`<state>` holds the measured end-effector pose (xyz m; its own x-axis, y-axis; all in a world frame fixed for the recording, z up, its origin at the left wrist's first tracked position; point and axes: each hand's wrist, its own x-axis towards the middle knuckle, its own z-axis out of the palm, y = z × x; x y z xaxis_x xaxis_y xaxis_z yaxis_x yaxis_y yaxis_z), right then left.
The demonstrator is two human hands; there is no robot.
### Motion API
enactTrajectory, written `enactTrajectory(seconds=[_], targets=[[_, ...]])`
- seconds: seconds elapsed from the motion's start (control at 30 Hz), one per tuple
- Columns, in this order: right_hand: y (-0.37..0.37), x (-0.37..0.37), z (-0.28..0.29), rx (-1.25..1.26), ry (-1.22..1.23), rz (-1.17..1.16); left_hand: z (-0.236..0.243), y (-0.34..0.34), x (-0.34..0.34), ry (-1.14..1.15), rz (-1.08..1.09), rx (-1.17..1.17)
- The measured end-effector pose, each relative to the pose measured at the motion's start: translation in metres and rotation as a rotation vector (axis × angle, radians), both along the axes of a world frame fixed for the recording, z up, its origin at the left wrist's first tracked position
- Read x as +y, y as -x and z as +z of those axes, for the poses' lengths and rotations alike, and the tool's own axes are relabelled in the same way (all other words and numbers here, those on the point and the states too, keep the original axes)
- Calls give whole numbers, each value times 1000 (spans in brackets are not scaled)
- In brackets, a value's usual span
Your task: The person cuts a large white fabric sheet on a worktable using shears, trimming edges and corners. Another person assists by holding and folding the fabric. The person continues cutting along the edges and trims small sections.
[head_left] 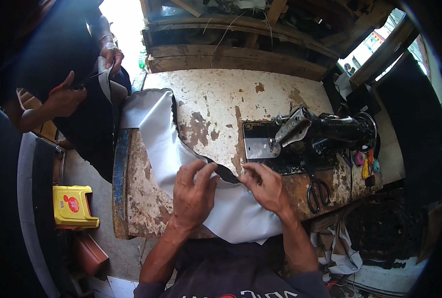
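Observation:
A long piece of silvery white fabric [164, 144] with a black edging strip [226, 175] curves across the worn table toward me. My left hand [193, 191] lies on it with bent fingers, thumb and fingertips pinching the edge by the black strip. A short way to the right, my right hand [266, 187] pinches the same edge between thumb and fingertips. Between my two hands a stretch of the black strip shows. The fabric's lower end hangs over the table's front edge in front of my body. What lies under my fingertips is partly hidden.
A black sewing machine [325, 131] stands to the right on the peeling table [216, 94]. Black-handled scissors [318, 191] lie in front of it. At the far left, a co-worker's hands [67, 102] hold red-handled scissors and fabric. A yellow stool [72, 207] stands on the floor.

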<state>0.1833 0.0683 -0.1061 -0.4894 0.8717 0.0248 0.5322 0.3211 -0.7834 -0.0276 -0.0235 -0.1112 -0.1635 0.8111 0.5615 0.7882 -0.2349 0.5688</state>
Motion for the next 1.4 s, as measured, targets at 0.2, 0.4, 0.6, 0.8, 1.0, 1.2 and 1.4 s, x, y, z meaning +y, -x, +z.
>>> enactTrajectory(seconds=[0.2, 0.4, 0.6, 0.8, 1.0, 1.2, 1.4], targets=[[-34, -39, -4, -172, -189, 26, -18, -16, 4, 156, -229, 197], [-29, -40, -6, -128, -337, -20, -37, -19, 8, 36, -87, 209], [3, -18, -18, -130, -444, 30, -43, -19, 17, 382, -167, 260], [12, -11, -24, -229, -471, 51, -46, -15, 13, 467, -189, 287], [0, -3, -19, 67, -115, 21, -44, -14, 15, 474, -195, 265], [-24, -9, -25, 184, 319, 51, -42, -15, 15, 500, -202, 276], [-78, -23, 8, -73, 45, -150, -45, -13, 17, 501, -179, 260]])
